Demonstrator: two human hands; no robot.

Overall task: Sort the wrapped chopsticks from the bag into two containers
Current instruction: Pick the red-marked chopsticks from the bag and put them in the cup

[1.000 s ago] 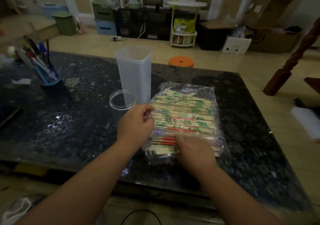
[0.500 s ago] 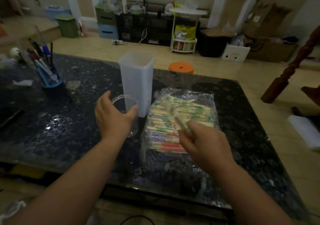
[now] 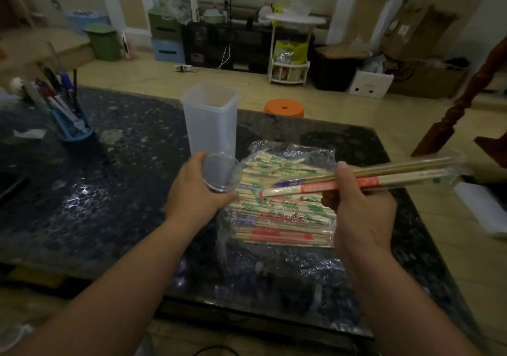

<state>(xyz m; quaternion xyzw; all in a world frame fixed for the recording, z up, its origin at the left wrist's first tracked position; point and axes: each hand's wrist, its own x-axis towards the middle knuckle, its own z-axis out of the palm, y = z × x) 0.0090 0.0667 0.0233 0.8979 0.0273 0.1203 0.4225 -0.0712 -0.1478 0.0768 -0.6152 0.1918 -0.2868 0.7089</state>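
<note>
Head view: the left hand is curled round the small clear cup, thumb on the near side and fingers wrapped under. The cup's mouth tips toward the bag; I cannot tell if its base is off the table. The cup looks empty.

The right hand pinches a few wrapped chopsticks near their middle, thumb on top. They sit roughly level above the bag, ends pointing left toward the cup. One wrapper has red print and one blue.

The bag lies flat on the table between the hands, still full, with green, red and blue wrappers mixed. The tall square container stands upright just behind the cup and also looks empty. So sorting has barely begun.

Step in hand, as I judge it: drop the held sticks into a container.
- The held sticks are mixed colours, so split them first and send one colour at a time.
- They look much longer than the cup is deep, so feed them end first and keep the cup steady or it will tip.
- The tall container may suit long sticks better.
- Wrappers are slippery, so hold a firm pinch.

A blue pen holder stands at the far left, well apart, and an orange stool is beyond the table.
</note>
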